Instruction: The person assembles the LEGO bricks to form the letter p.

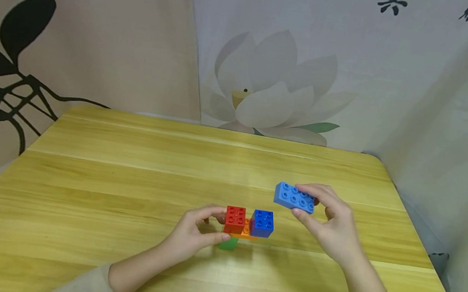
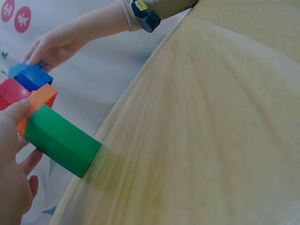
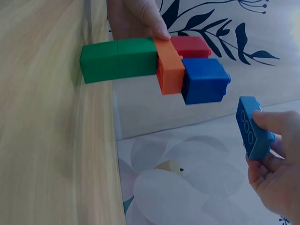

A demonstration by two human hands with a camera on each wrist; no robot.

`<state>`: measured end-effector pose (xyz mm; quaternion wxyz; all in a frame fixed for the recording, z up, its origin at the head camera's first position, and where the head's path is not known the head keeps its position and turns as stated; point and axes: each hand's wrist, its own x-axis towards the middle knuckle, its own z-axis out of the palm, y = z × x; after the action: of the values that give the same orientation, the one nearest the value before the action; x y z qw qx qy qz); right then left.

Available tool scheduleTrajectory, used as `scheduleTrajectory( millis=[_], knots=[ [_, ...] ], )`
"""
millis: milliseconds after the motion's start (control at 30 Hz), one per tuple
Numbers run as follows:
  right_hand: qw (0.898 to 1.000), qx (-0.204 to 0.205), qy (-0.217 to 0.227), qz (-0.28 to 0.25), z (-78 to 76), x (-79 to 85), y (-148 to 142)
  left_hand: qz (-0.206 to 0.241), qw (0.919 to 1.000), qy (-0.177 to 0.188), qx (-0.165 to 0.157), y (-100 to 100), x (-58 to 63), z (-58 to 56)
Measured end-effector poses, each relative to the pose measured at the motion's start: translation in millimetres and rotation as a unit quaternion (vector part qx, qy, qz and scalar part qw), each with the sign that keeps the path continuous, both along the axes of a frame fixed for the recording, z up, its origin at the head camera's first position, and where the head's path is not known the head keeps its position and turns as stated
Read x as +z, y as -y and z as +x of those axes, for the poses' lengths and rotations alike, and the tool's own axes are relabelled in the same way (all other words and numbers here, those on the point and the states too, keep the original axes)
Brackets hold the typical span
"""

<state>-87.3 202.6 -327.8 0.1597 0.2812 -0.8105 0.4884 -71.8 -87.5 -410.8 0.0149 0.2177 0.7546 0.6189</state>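
Note:
My left hand point(image 1: 191, 235) grips a small brick structure standing on the table, its thumb and fingers about the orange brick point(image 3: 171, 77) and red brick point(image 1: 235, 223). Two green bricks point(image 2: 63, 140) stacked on each other form the column under the orange one. On top of the orange brick, the red brick sits at the left and a dark blue brick point(image 1: 262, 226) at the right, with a gap between them. Above and to the right of these, my right hand point(image 1: 335, 225) pinches a light blue brick point(image 1: 285, 199) by its right end, studs up, apart from the structure.
The wooden table point(image 1: 128, 163) runs back to a pale cloth backdrop point(image 1: 301, 9) printed with a flower and leaves. A black band with a small device point(image 2: 149, 19) is on the right wrist.

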Motion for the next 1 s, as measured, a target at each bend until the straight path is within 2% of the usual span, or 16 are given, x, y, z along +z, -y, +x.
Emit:
scheduleTrajectory(
  millis=[733,1000],
  knots=[
    [0.999,0.041,-0.010,0.030,10.2,13.7,27.4,0.000,1.0000,0.007,-0.005,0.9,0.2,0.3],
    [0.997,0.064,-0.021,0.038,9.6,12.4,36.8,-0.004,1.0000,0.007,-0.003,1.0,1.0,-0.1]
  ],
)
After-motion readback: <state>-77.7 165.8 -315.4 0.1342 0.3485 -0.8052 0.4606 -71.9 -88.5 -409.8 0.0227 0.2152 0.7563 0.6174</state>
